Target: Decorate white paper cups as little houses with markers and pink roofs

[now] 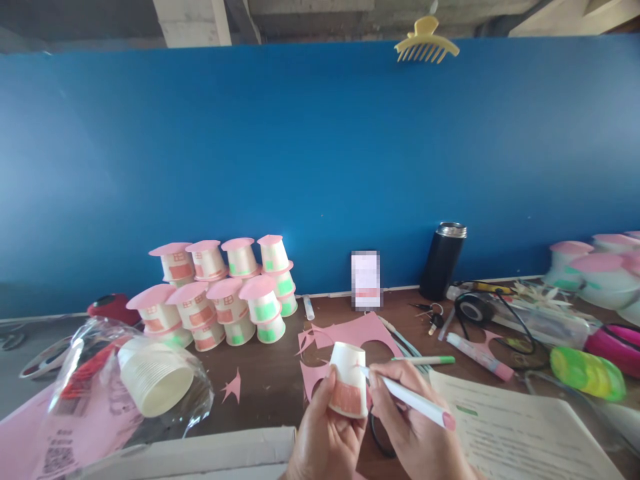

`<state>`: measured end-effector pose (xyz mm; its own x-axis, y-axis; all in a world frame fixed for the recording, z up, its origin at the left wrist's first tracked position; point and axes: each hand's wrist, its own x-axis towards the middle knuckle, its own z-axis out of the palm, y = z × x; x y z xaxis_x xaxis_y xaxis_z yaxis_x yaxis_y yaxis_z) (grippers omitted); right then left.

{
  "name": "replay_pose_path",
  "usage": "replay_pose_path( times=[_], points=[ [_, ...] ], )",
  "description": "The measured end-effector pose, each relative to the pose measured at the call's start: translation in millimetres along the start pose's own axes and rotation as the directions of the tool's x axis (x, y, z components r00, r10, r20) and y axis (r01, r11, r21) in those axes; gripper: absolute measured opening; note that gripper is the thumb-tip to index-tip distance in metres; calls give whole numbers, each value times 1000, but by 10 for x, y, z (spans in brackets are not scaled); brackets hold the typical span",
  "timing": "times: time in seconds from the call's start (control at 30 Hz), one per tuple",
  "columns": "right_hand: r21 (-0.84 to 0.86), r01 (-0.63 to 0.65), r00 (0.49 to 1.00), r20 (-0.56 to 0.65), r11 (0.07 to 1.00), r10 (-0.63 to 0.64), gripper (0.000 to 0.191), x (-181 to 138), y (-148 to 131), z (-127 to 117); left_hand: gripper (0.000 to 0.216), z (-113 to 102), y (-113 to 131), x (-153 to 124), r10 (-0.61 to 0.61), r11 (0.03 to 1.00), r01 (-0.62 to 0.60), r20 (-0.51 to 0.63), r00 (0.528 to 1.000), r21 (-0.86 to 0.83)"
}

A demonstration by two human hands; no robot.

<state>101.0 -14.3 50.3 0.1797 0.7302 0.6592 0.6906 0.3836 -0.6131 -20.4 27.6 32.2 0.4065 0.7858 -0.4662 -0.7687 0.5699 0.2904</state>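
My left hand [327, 430] is wrapped round a white paper cup [347, 363], held upside down with its narrow end up. A reddish-pink coloured block covers the lower part of the cup's side. In my right hand [400, 407] is a white marker [417, 402] with a pink end. Its tip touches the upper side of the cup, where a small pink mark shows. Beneath and behind the cup lies cut pink paper [350, 331] with round holes. A green-capped marker [440, 360] rests just beyond my right hand.
Decorated paper cups [257, 300] with pink paper tops stand stacked at the back left. Plain nested cups [155, 377] lie in a clear bag. A black bottle [444, 260], a glue tube [480, 357] and printed sheets [525, 427] are on the right. A white box edge [240, 443] is in front.
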Motion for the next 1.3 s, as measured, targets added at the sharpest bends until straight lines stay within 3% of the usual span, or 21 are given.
replay_pose_path(
  times=[1.3],
  points=[
    [11,1,1000,22,1000,-1,6,-25,9,34,24,0,2,-12,-3,1000,2,49,999,4]
  ],
)
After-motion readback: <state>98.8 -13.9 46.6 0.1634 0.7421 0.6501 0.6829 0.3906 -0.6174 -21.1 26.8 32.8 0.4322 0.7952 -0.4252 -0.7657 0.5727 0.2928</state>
